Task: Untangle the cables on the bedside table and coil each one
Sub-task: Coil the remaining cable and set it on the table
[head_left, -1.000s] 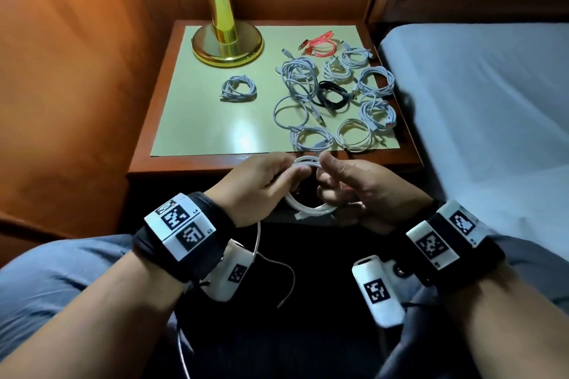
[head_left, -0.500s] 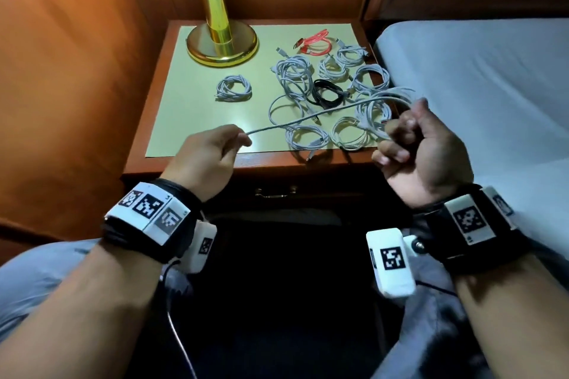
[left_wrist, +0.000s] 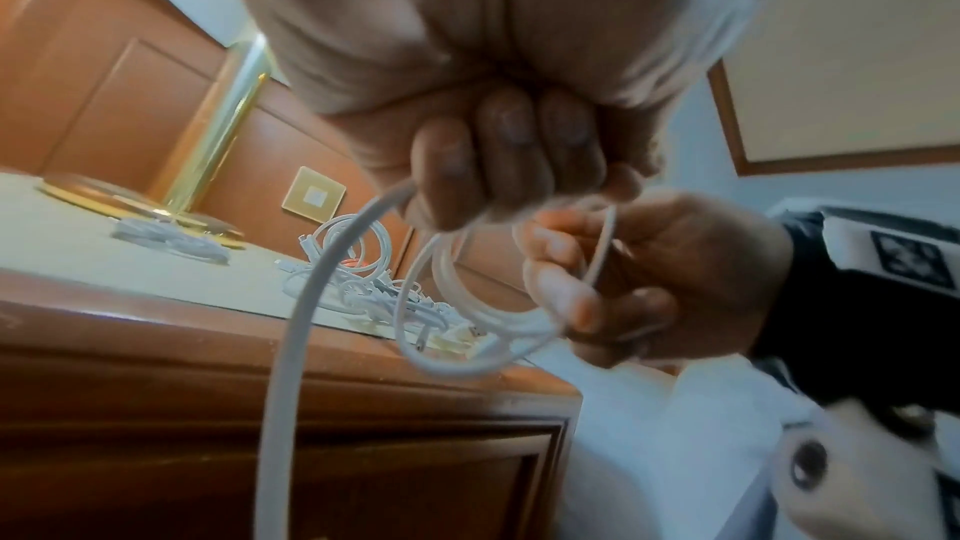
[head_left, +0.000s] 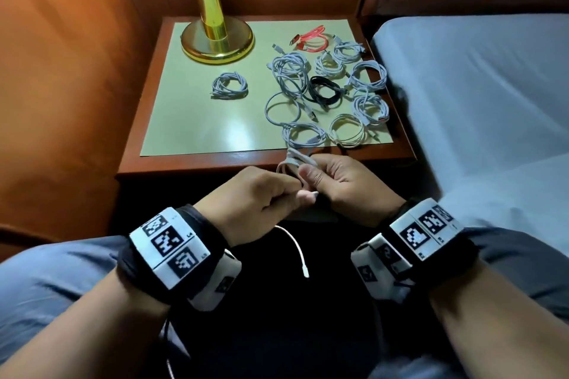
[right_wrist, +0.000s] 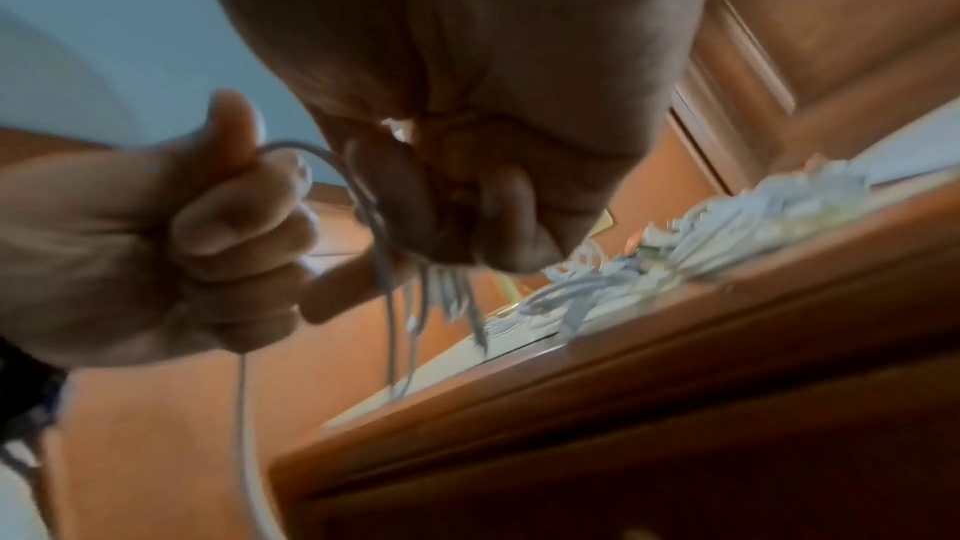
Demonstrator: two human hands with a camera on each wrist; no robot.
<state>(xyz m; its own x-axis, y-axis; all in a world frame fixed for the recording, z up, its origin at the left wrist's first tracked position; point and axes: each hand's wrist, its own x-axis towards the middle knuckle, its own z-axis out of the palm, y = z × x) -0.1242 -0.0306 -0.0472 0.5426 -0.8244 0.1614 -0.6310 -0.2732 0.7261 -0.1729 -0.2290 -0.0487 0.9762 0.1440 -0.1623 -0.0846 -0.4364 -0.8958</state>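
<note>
Left hand (head_left: pixel 255 197) fingers curled around white cable (head_left: pixel 291 163), right hand (head_left: pixel 345 184) pinching its coiled loops, both at lower centre below bedside table (head_left: pixel 184 160) front edge, loose plug end (head_left: pixel 304 272) hanging beneath, coiled cables (head_left: pixel 326 92) on tabletop, upper centre.

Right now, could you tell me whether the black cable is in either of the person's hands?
No, the black cable lies coiled on the bedside table among the white ones.

Black wristbands (head_left: pixel 184 258) on both bare forearms carry white panels of square black codes — white camera pods (head_left: pixel 215 283) beneath; grey-blue trousers.
</note>
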